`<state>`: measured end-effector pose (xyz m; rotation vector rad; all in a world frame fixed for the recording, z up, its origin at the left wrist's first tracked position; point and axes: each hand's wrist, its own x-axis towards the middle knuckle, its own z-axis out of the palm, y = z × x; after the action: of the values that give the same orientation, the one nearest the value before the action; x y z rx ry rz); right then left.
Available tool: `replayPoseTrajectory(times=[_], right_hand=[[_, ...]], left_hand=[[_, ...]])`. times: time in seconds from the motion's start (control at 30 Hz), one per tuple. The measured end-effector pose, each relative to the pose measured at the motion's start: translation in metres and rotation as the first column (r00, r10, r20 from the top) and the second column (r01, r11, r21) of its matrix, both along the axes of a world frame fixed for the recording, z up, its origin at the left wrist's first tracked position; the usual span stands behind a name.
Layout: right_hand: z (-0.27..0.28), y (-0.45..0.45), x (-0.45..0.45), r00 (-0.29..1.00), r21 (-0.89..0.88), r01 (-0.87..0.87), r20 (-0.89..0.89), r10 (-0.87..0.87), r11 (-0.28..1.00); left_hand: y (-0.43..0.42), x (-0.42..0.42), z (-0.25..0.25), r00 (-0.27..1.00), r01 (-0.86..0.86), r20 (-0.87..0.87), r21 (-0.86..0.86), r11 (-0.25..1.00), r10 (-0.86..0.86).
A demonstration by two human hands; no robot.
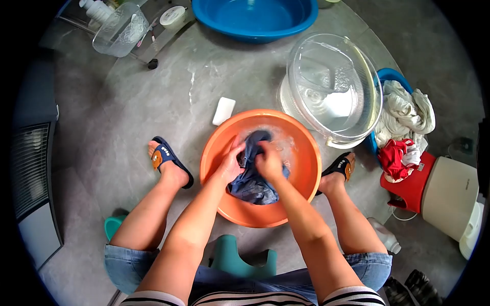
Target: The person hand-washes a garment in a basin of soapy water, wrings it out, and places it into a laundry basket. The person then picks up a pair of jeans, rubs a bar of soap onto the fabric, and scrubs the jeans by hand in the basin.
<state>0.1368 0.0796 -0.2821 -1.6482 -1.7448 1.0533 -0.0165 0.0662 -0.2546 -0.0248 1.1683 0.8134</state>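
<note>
A dark blue wet garment, seemingly denim, lies bunched in an orange basin with some sudsy water. On the garment's left side, my left hand is closed on the cloth, thumb and fingers at its upper fold. My right hand grips the same cloth from the right, its fingers curled and partly hidden and slightly blurred. Just outside the basin's upper left rim, a white bar of soap rests on the floor.
A clear round tub stands right behind the basin. Farther back is a blue basin. Pale and red clothes are heaped at the right, near a red and cream appliance. A teal stool is beneath me; a wheeled rack stands upper left.
</note>
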Motion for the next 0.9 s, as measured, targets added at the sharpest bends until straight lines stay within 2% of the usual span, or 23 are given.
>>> replayPoseTrajectory(times=[0.03,0.1,0.13,0.17,0.2,0.23,0.3,0.33,0.37,0.47,0.5,0.53,0.57,0.6,0.63,0.67,0.7,0.73,0.77,0.8,0.83,0.87,0.9], right_hand=[[0.037,-0.001,-0.015,0.977,-0.031,-0.177,-0.128,0.171,0.984],[0.078,-0.020,-0.029,0.950,0.003,-0.275,-0.153,0.272,0.962],[0.098,-0.022,-0.030,0.932,0.026,-0.351,-0.089,0.352,0.936],[0.095,-0.026,-0.031,0.915,0.076,-0.398,-0.037,0.402,0.914],[0.089,-0.030,-0.032,0.895,0.120,-0.444,0.016,0.445,0.888],[0.080,-0.028,-0.033,0.880,0.163,-0.467,0.179,0.439,0.869],[0.062,-0.017,-0.026,0.908,0.164,-0.394,0.223,0.355,0.904],[0.052,-0.009,-0.020,0.911,0.132,-0.352,0.276,0.307,0.927],[0.041,0.001,-0.014,0.914,0.065,-0.286,0.319,0.251,0.956],[0.026,0.027,0.005,0.903,-0.026,-0.130,0.410,0.129,0.991],[0.023,0.033,0.011,0.976,0.057,0.004,0.218,-0.017,0.998],[0.021,0.040,0.019,0.952,-0.099,0.150,0.282,-0.117,0.984],[0.008,0.034,0.020,0.917,0.025,0.100,0.385,-0.101,0.995],[-0.006,0.023,0.020,0.870,0.142,0.036,0.483,-0.101,0.989],[0.007,0.013,0.017,0.783,-0.012,-0.264,0.582,0.222,0.964],[0.019,0.007,0.013,0.595,-0.191,-0.521,0.617,0.514,0.832],[0.016,0.010,0.018,0.615,-0.112,-0.617,0.550,0.566,0.779],[0.015,0.015,0.015,0.762,-0.150,-0.413,0.483,0.431,0.898],[0.015,0.021,0.012,0.867,-0.207,-0.188,0.423,0.261,0.960],[0.015,0.024,0.011,0.924,-0.274,0.045,0.376,0.064,0.961],[0.015,0.019,0.003,0.971,-0.105,0.028,0.239,-0.002,0.994],[0.017,0.011,-0.002,0.982,-0.028,-0.164,0.087,0.166,0.986],[0.045,0.004,-0.013,0.940,0.050,-0.332,-0.071,0.334,0.942]], left_hand=[[0.002,-0.002,-0.026,0.998,-0.020,0.050,-0.046,0.999,0.022],[0.005,-0.005,-0.016,0.997,-0.017,0.076,0.026,1.000,0.015],[0.007,-0.006,-0.033,0.985,-0.037,0.169,-0.023,0.999,0.041],[0.000,-0.006,-0.047,0.987,0.015,0.163,-0.107,0.994,0.002],[-0.003,0.000,-0.035,0.986,0.070,0.161,-0.194,0.978,-0.038],[-0.020,0.011,-0.045,0.997,-0.058,0.046,0.050,0.997,0.056],[-0.031,0.013,-0.069,0.950,-0.127,0.295,0.057,0.990,0.104],[-0.024,0.011,-0.052,0.871,-0.082,0.487,0.026,0.996,0.059],[-0.019,0.027,-0.035,0.961,-0.104,0.247,-0.106,0.989,0.128],[-0.005,0.026,-0.019,0.977,0.054,0.213,-0.182,0.982,-0.014],[0.000,0.017,-0.033,0.990,0.058,0.138,-0.206,0.977,-0.030],[0.005,0.008,-0.039,0.997,0.060,0.062,-0.231,0.971,-0.047],[0.002,0.004,-0.042,0.883,0.236,-0.413,-0.025,0.971,-0.225],[0.003,0.000,-0.036,0.444,0.416,-0.847,-0.097,0.904,-0.294],[-0.004,0.006,-0.023,0.210,0.592,-0.951,-0.060,0.804,-0.225],[-0.013,0.012,-0.008,-0.018,0.742,-0.995,-0.076,0.666,-0.093],[-0.019,0.011,-0.018,-0.042,0.827,-0.990,-0.108,0.552,-0.131],[-0.023,0.010,-0.027,-0.053,0.841,-0.990,-0.116,0.529,-0.133],[-0.024,0.007,-0.037,0.185,0.774,-0.972,0.054,0.631,-0.143],[-0.019,0.005,-0.042,0.411,0.661,-0.904,0.204,0.723,-0.121],[-0.003,0.008,-0.027,0.685,0.404,-0.726,0.319,0.857,-0.053],[0.006,0.004,-0.010,0.980,0.025,-0.200,0.079,0.997,-0.009],[0.014,-0.005,-0.031,0.999,0.031,-0.014,-0.045,0.998,-0.032]])
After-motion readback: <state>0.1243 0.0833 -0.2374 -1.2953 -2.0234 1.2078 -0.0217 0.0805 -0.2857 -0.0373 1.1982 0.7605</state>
